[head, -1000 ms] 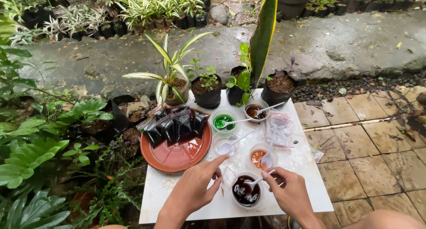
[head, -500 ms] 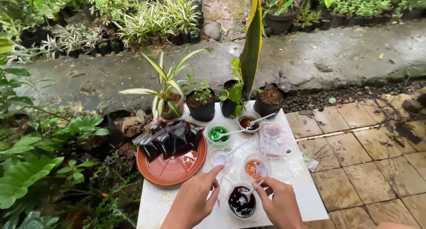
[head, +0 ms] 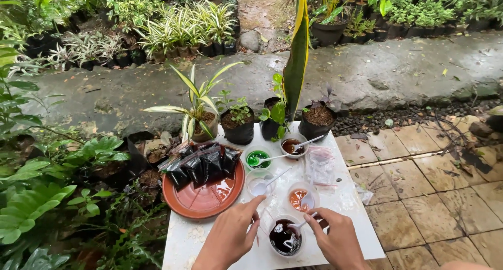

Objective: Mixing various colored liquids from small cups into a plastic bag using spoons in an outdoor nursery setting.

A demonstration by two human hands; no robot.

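While the right hand [head: 339, 237] pinches a white plastic spoon [head: 299, 224] whose bowl dips into a clear cup of dark liquid [head: 284, 238], the left hand [head: 230, 233] lies just beside that cup with fingers loosely curled and reaching toward its rim; whether it touches the cup cannot be told. The cup stands at the near edge of a small white table [head: 188, 238]. Just beyond it are a cup of orange liquid [head: 299, 199] and a clear cup with a pale spoon [head: 260, 185]; farther back stand a cup of green liquid [head: 257, 158] and a cup of brown liquid [head: 291, 146], each with its own spoon. As a judgement, four coloured liquids are already made up and the dark one is being worked with the spoon. Small dark filled bags [head: 201, 164] rest on the terracotta saucer [head: 209, 199], a clear plastic bag [head: 319, 165] lies to the right, and potted plants [head: 239, 124] line the table's far edge.
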